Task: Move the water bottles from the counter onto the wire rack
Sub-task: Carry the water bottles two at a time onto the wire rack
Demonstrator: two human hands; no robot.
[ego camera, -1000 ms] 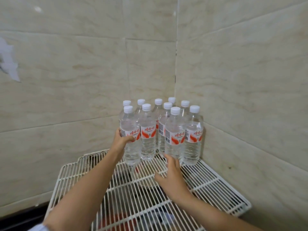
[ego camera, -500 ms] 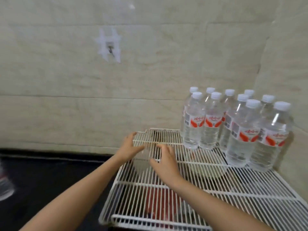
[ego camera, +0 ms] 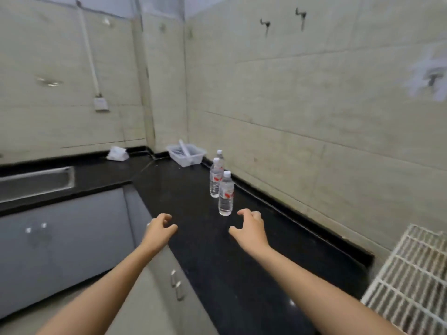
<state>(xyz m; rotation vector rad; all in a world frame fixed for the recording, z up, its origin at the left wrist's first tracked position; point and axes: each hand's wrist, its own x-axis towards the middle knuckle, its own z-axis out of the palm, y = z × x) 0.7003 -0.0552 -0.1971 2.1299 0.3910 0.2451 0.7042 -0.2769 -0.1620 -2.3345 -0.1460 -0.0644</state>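
Three bottles [ego camera: 215, 182] left, upright in a short line on the black counter [ego camera: 193, 250], tucked close to the wall [ego camera: 302, 141]. The near bottle [ego camera: 226, 197] is the one in play: the right hand [ego camera: 249, 228] is just beside its base, not touching, fingers loosely curled and holding nothing. The left hand [ego camera: 158, 227] is out level with it, further from the wall over the counter's front edge, just as empty, fingers hooked but relaxed. And that's the change: a second ago both hands were over in the corner, the left wrapped round a bottle in the tight cluster on the rack. Half a second ago they had let go and were drawing back across the wires. Now the view has swung left, and only a corner of the rack [ego camera: 411, 274] shows at lower right, its bottles out of sight. So I read that load as delivered and this as the reach for the next one: most of the job done, three to go, perhaps two in one grab. Further along, a white basket [ego camera: 193, 159] sits past the last bottle, a pale packet [ego camera: 117, 153] lies beyond it, and a steel sink [ego camera: 36, 183] is away to the left.
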